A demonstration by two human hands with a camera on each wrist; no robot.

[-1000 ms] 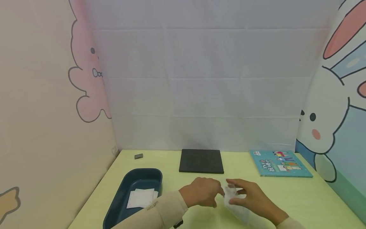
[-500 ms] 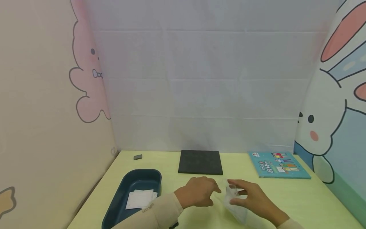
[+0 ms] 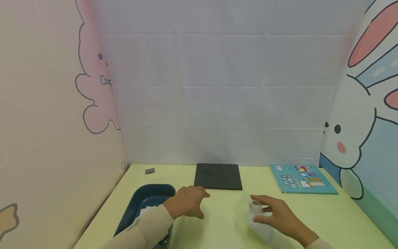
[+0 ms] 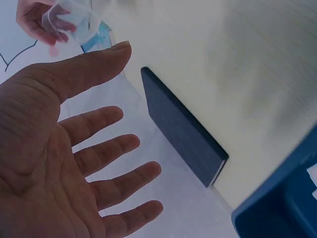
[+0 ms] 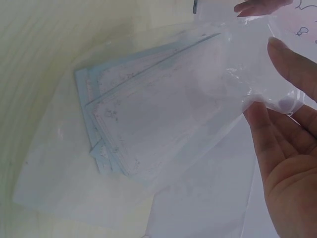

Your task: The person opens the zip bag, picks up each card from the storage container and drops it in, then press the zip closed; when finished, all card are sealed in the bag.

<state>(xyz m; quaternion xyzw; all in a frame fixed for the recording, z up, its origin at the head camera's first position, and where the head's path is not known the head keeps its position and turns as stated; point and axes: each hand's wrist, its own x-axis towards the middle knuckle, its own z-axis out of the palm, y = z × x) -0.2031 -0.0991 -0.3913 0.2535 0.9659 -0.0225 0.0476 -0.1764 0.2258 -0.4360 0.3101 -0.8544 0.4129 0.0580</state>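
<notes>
My right hand (image 3: 283, 218) grips the mouth of a clear plastic bag (image 3: 259, 228) between thumb and fingers. In the right wrist view, several paper cards (image 5: 158, 109) with pale blue borders lie slanted inside the bag, which hangs close over the table. The bag's mouth gapes toward the left. My left hand (image 3: 186, 203) is over the right edge of a dark blue tray (image 3: 131, 207), fingers spread and nothing in them; the left wrist view shows its bare palm. White paper pieces (image 3: 145, 210) lie in the tray, partly hidden by my left sleeve.
A flat black rectangular slab (image 3: 218, 176) lies at the back middle of the pale yellow table (image 3: 217, 221). Toward the back right is a blue picture book (image 3: 304, 180). A small grey block (image 3: 150, 171) sits at the back left. Walls with cartoon drawings stand on both sides.
My left hand has left the bag's mouth and moved left to the tray, its fingers spreading. My right hand still holds the bag, shifted slightly right.
</notes>
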